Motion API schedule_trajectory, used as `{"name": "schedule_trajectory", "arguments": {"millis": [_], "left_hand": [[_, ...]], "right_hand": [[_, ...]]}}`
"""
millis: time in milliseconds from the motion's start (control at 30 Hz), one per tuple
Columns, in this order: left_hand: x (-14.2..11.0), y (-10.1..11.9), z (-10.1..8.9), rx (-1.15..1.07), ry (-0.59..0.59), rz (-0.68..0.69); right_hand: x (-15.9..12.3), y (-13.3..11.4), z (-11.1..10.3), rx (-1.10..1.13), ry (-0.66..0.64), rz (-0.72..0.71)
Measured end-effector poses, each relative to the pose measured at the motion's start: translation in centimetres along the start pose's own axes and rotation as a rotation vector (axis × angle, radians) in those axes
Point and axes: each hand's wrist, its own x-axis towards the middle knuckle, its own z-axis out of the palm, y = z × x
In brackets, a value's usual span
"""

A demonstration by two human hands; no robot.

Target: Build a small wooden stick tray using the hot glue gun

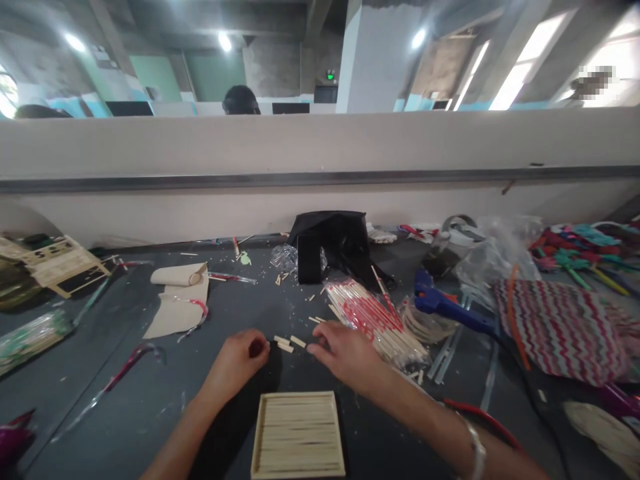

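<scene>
Several short pieces of wooden stick lie on the dark table between my two hands. My left hand is just left of them, its fingers curled and the thumb pressed to the fingertips; what is in the pinch, if anything, is hidden. On the other side my right hand reaches over with thumb and fingers apart, its thumb close to the nearest piece. In front of me, below both hands, lies a square wooden tray made of sticks laid side by side within a raised rim.
A plastic bag of red-marked sticks lies beside my right hand. Beyond it rests a blue glue gun with a cable. Rolled cloth is at left, a black bag at the back, a striped cloth at right. A low partition bounds the table.
</scene>
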Motion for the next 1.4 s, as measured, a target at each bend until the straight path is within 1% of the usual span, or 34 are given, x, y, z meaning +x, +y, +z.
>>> {"name": "schedule_trajectory", "arguments": {"millis": [33, 67, 100, 133, 167, 200, 233, 267, 333, 367, 433, 500, 567, 633, 667, 733, 767, 833, 867, 900, 933, 967, 1033, 1133, 1267, 1400], "left_hand": [[0.1, -0.4, -0.1, -0.101, 0.038, -0.011], [0.2, -0.7, -0.2, -0.222, 0.082, -0.041], [0.3, -1.0, -0.3, -0.356, 0.122, -0.081], [0.4, -1.1, -0.4, -0.493, 0.143, -0.124], [0.4, -1.1, -0.5, -0.621, 0.154, -0.153], [0.4, -0.9, -0.6, -0.728, 0.159, -0.163], [0.3, -0.6, -0.7, -0.806, 0.157, -0.162], [0.2, -0.2, -0.8, -0.859, 0.152, -0.156], [-0.3, 0.7, -0.9, -0.906, 0.116, -0.16], [-0.6, 1.1, -0.9, -0.909, 0.088, -0.168], [-1.4, 1.5, -0.8, -0.877, 0.06, -0.174], [-2.4, 1.5, -0.6, -0.833, 0.066, -0.168], [-3.4, 1.1, -0.5, -0.811, 0.09, -0.168], [-4.3, 0.8, -0.4, -0.82, 0.118, -0.178], [-4.6, 0.7, -0.3, -0.831, 0.128, -0.186], [-5.0, 0.6, -0.2, -0.864, 0.138, -0.189], [-5.0, 0.5, -0.2, -0.887, 0.139, -0.184], [-4.9, 0.1, -0.1, -0.923, 0.132, -0.168], [-4.7, -0.2, 0.0, -0.934, 0.132, -0.158], [-4.6, -0.5, 0.0, -0.942, 0.136, -0.149], [-4.4, -0.9, 0.0, -0.95, 0.143, -0.142], [-4.3, -1.3, 0.0, -0.961, 0.151, -0.135], [-4.1, -1.9, 0.0, -0.992, 0.16, -0.116], [-3.9, -2.2, 0.1, -1.02, 0.153, -0.09], [-3.9, -1.8, 0.3, -1.005, 0.129, -0.071], [-3.9, -1.7, 0.6, -0.983, 0.152, -0.058]], "right_hand": [[-0.9, 0.6, -1.6, -0.003, 0.039, -0.005], [-1.8, 1.5, -3.3, -0.041, 0.18, -0.031], [-2.8, 2.5, -5.0, -0.124, 0.34, -0.047], [-3.6, 3.8, -6.6, -0.234, 0.46, -0.04], [-4.3, 5.3, -8.0, -0.356, 0.528, -0.014], [-4.9, 6.8, -9.1, -0.471, 0.567, 0.058], [-5.3, 8.4, -9.8, -0.559, 0.549, 0.143], [-5.6, 9.8, -10.3, -0.609, 0.492, 0.19], [-5.9, 12.2, -10.6, -0.622, 0.36, 0.175], [-6.0, 13.0, -10.5, -0.606, 0.327, 0.156], [-6.0, 13.9, -10.3, -0.577, 0.295, 0.123], [-6.1, 14.0, -10.4, -0.541, 0.302, 0.116], [-6.3, 13.2, -10.8, -0.499, 0.331, 0.129], [-6.6, 11.7, -11.1, -0.415, 0.389, 0.181], [-6.8, 10.6, -11.0, -0.336, 0.423, 0.226], [-7.2, 8.0, -10.4, -0.044, 0.442, 0.328], [-7.3, 6.5, -9.8, 0.172, 0.345, 0.32], [-7.4, 3.5, -8.0, 0.563, 0.207, 0.241], [-7.4, 2.2, -6.9, 0.691, 0.113, 0.197], [-7.2, 0.9, -5.9, 0.755, 0.027, 0.172], [-7.1, -0.1, -4.9, 0.772, -0.054, 0.153], [-6.8, -1.0, -4.0, 0.765, -0.102, 0.11], [-6.2, -2.4, -2.7, 0.689, -0.162, 0.016], [-5.4, -3.7, -1.6, 0.57, -0.218, -0.071], [-4.9, -4.2, -0.7, 0.455, -0.238, -0.083], [-5.3, -3.8, 0.2, 0.442, -0.208, -0.098]]}}
